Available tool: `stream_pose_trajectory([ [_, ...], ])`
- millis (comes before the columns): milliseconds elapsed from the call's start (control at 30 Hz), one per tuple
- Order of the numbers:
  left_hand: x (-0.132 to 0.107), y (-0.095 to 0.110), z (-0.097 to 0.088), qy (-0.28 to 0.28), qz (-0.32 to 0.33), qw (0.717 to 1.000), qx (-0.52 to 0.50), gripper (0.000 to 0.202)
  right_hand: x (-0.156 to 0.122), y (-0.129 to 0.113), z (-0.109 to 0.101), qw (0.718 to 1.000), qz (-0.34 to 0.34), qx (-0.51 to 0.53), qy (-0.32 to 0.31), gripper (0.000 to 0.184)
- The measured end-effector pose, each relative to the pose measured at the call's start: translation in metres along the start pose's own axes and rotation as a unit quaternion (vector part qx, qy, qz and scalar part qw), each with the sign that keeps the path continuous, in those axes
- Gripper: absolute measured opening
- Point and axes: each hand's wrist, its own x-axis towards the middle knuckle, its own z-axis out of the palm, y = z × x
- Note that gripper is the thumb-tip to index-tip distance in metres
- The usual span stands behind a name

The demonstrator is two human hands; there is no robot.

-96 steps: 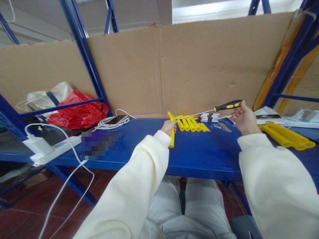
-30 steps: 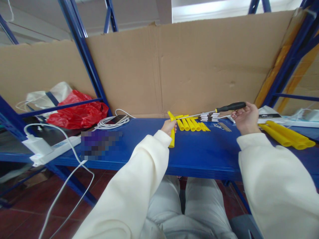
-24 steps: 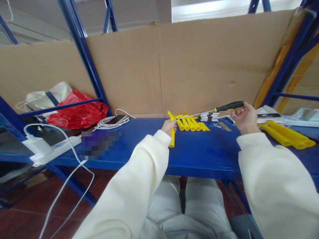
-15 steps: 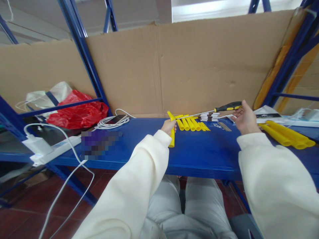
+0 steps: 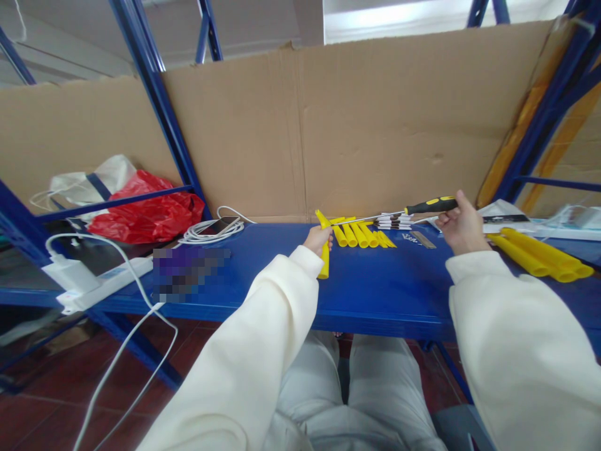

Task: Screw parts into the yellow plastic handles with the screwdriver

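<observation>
My left hand [image 5: 317, 238] is closed round a long yellow plastic piece [image 5: 323, 248] standing slanted on the blue shelf [image 5: 375, 294]. My right hand [image 5: 461, 225] grips the black-and-yellow handle of a long screwdriver [image 5: 429, 205]. Its thin shaft reaches left, with the tip at the top of the yellow piece. Just behind lie several short yellow pieces [image 5: 359, 234] in a row, and small white parts [image 5: 393, 221] beside them.
Longer yellow pieces [image 5: 539, 254] lie at the right. A metal strip [image 5: 423, 239] lies near my right hand. A coiled white cable and phone [image 5: 213, 228], a red bag [image 5: 148, 210] and a power strip [image 5: 89, 282] sit at the left. Cardboard [image 5: 357, 125] backs the shelf.
The screwdriver handle has turned and dipped slightly in my right hand, whose fingers have shifted on it. My left hand and the yellow piece have stayed put.
</observation>
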Motion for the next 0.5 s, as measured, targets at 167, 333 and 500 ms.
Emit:
stream_pose_trajectory([
  [167,0.0002,-0.0004,0.0004,-0.001,-0.002,1.0,-0.001,0.027,-0.002,-0.0041,0.0017,1.0,0.008,0.018,-0.001,0.042],
  [333,0.0023,-0.0013,0.0008,0.004,0.001,1.0,0.001,0.017,-0.0009,-0.0045,0.0032,1.0,0.002,0.02,0.008,0.029],
  [500,0.0029,-0.001,0.0005,0.009,-0.002,1.0,0.011,0.009,0.0025,0.0003,0.0006,1.0,0.01,0.01,-0.011,0.029],
])
